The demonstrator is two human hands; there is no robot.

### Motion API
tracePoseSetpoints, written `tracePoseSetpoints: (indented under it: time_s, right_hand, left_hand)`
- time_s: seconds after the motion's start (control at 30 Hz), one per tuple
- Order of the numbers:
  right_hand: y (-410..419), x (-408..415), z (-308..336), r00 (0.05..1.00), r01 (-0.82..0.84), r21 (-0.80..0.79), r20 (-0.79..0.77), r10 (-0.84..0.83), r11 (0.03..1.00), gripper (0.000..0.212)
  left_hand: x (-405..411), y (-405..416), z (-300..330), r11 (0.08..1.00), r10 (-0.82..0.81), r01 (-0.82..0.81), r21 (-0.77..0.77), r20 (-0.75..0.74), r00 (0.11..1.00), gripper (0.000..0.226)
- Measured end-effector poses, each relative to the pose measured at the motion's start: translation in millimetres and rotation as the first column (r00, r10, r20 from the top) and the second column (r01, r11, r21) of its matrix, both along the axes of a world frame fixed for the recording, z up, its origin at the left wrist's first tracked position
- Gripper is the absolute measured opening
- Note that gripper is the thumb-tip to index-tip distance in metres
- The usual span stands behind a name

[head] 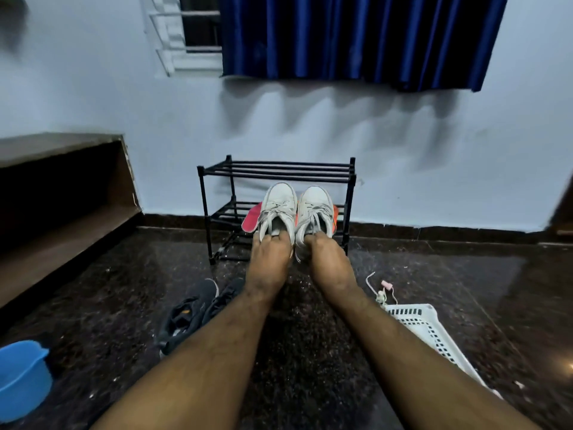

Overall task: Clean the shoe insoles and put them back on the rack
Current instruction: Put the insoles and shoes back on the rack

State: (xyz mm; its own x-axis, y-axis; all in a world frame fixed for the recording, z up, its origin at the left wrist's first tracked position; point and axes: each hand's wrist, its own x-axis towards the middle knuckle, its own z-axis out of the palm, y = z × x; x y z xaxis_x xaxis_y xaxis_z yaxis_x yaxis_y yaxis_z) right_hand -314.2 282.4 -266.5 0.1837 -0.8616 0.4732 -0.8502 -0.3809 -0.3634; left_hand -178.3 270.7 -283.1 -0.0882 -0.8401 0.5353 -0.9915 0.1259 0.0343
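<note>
- The left hand (269, 256) holds the left white sneaker (278, 209) at its heel opening, its fingers curled over the collar and into the shoe; that grip is closed on the shoe.
- The right hand (325, 254) holds the right white sneaker (315, 212) the same way, fingers hooked into the opening.
- Both sneakers point toes away from the person, side by side and touching, in front of the lower tier of the black shoe rack (276, 172).
- A red insole (251, 221) lies on the lower tier just left of the left sneaker, partly hidden behind it.
- An orange-red strip shows at the right sneaker's outer edge; whether it is a second insole cannot be told.
- The fingertips are hidden inside the shoes.
- On the floor, black shoes (192, 311) lie near the left forearm, a white basket (434, 330) is partly covered by the right forearm, and a blue tub (21, 380) is cut off at the left edge.
</note>
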Motion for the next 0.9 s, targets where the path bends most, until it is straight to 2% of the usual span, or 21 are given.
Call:
tracePoseSetpoints:
  time_s: [0.2, 0.27, 0.37, 0.47, 0.6, 0.67, 0.7, 0.73, 0.8, 0.83, 0.9]
  right_hand:
    - [-15.8, -8.8, 54.5, 1.000, -0.013, -0.112, -0.007, 0.012, 0.994, 0.022]
    - [-23.1, -9.9, 62.0, 1.000, -0.022, -0.117, -0.006, 0.021, 0.993, 0.027]
    - [-37.6, -11.5, 72.2, 0.999, -0.041, -0.130, 0.018, 0.044, 0.991, 0.035]
    - [-56.5, -13.3, 80.0, 0.999, -0.041, -0.107, 0.009, 0.043, 0.993, 0.046]
    - [-84.3, -13.3, 91.0, 1.000, -0.023, -0.104, -0.023, 0.020, 0.994, 0.037]
    - [-103.6, -14.0, 98.4, 0.999, -0.029, -0.107, -0.029, 0.027, 0.994, 0.031]
    - [-115.3, -14.8, 102.3, 0.999, -0.030, -0.102, -0.036, 0.027, 0.994, 0.029]
    - [-126.7, -15.7, 106.4, 0.999, -0.030, -0.100, -0.040, 0.026, 0.995, 0.027]
    - [-151.4, -17.5, 113.2, 0.999, -0.019, -0.098, -0.050, 0.014, 0.995, 0.027]
    - [-164.0, -18.2, 114.7, 0.999, -0.014, -0.095, -0.053, 0.009, 0.995, 0.028]
    - [-190.2, -20.7, 115.2, 0.998, -0.006, -0.091, -0.061, 0.000, 0.996, 0.033]
  left_hand:
    - [-5.8, -10.0, 60.7, 0.997, -0.014, 0.018, -0.078, 0.051, 0.999, 0.031]
    - [-5.8, -16.5, 72.2, 0.996, -0.018, 0.021, -0.082, 0.032, 0.999, 0.026]
    - [-8.0, -28.1, 85.9, 0.996, -0.032, 0.033, -0.081, 0.012, 0.999, 0.029]
    - [-11.5, -37.7, 95.3, 0.995, -0.064, 0.058, -0.081, -0.065, 0.996, 0.030]
    - [-12.5, -64.9, 108.4, 0.995, -0.081, 0.072, -0.062, -0.144, 0.986, 0.032]
    - [-12.1, -87.6, 114.5, 0.997, -0.078, 0.076, -0.019, -0.281, 0.956, 0.027]
    - [-10.9, -98.4, 117.9, 0.995, -0.092, 0.101, 0.002, -0.410, 0.907, 0.025]
    - [-10.4, -105.5, 123.9, 0.987, -0.105, 0.155, 0.032, -0.597, 0.795, 0.026]
    - [-11.9, -120.2, 132.6, 0.955, -0.102, 0.292, 0.058, -0.858, 0.504, 0.042]
    - [-12.6, -129.8, 136.7, 0.948, -0.096, 0.314, 0.051, -0.896, 0.434, 0.047]
    - [-14.9, -154.9, 142.0, 0.948, -0.102, 0.316, 0.038, -0.904, 0.415, 0.049]
